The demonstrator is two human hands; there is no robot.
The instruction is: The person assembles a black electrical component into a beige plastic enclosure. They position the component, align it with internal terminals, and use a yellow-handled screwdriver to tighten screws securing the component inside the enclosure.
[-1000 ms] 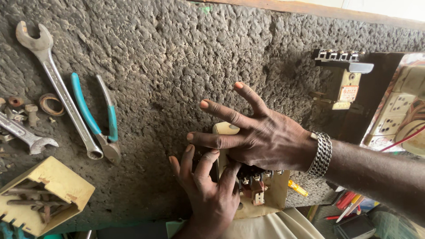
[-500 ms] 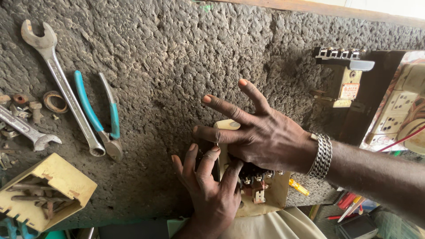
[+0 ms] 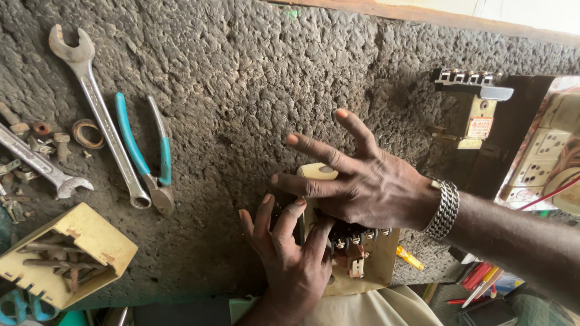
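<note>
A cream electrical switch unit (image 3: pixel 370 273) with brass terminals (image 3: pixel 353 246) lies near the front edge of a rough dark work surface (image 3: pixel 241 90). My right hand (image 3: pixel 368 187), a metal bracelet at its wrist, lies flat over the unit's top with fingers spread, pressing it down. Reaching up from below, my left hand (image 3: pixel 293 265) grips the unit's left side, fingertips against its edge beside the right hand's thumb. Most of the unit is hidden under both hands.
A long spanner (image 3: pixel 99 115) and teal-handled pliers (image 3: pixel 145 157) lie to the left. Beyond them are a second spanner (image 3: pixel 36 163), loose washers and bolts (image 3: pixel 87 133), and a yellow box of rusty bits (image 3: pixel 66 253). At right are another switch assembly (image 3: pixel 477 115) and a socket panel (image 3: pixel 544 157).
Both hands stay on the switch unit. The left hand's fingers have crept slightly up its side, and the view has shifted a little.
</note>
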